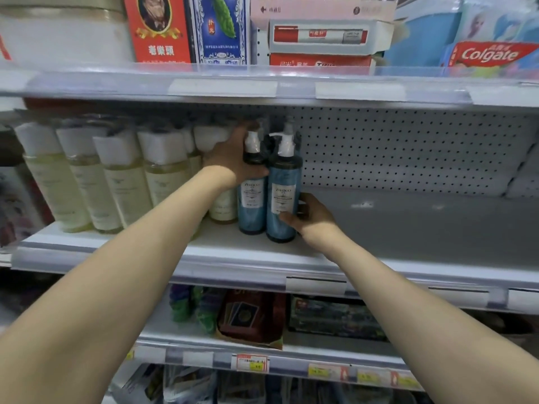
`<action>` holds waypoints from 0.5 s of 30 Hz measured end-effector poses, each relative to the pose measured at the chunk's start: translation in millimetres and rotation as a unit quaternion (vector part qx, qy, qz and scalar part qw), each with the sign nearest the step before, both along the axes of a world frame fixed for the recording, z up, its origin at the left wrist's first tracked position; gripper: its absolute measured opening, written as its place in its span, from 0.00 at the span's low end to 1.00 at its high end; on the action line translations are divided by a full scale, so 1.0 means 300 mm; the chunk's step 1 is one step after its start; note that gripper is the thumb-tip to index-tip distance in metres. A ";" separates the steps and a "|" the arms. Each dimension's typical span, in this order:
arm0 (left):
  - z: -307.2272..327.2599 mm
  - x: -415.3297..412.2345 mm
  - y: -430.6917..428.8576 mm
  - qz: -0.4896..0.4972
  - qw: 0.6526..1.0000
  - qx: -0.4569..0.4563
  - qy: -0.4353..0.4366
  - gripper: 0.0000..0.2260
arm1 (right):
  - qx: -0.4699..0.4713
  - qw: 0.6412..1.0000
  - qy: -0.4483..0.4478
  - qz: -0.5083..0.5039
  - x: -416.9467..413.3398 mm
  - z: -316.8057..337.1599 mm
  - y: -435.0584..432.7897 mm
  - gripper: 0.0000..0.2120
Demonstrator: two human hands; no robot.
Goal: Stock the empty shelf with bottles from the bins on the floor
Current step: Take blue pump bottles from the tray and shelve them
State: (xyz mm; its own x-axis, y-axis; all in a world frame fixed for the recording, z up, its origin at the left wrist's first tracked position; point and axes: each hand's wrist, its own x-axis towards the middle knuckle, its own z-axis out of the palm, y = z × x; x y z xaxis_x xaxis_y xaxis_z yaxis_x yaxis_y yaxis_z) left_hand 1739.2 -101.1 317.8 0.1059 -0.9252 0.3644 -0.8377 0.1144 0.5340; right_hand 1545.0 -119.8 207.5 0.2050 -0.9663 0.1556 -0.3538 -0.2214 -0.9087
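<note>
Left hand (230, 158) is gripping the rear blue bottle (252, 205) by its neck; right hand (313, 215) is clasping the front blue bottle (283, 182) low, seating both near the front edge of the shelf (408, 228); next, likely releasing both.

Colgate box (493, 55), red carton (159, 27) on upper shelf (221, 87); price tag (252, 363) below.

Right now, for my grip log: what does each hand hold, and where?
Left hand grips the left bottle at its shoulder; right hand holds the right bottle low down.
</note>
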 end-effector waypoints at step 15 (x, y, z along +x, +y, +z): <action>0.037 0.065 0.040 -0.022 1.000 0.016 0.002 0.41 | 0.015 1.000 0.003 0.011 -0.007 0.025 0.024 0.29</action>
State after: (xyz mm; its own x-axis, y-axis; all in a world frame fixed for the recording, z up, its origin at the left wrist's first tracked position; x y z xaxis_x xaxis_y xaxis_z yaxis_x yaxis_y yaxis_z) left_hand 1758.7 -89.1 328.9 0.0667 -0.9400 0.3347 -0.8305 0.1336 0.5408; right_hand 1542.8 -112.6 215.0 0.2268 -0.9657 0.1262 -0.3550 -0.2026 -0.9126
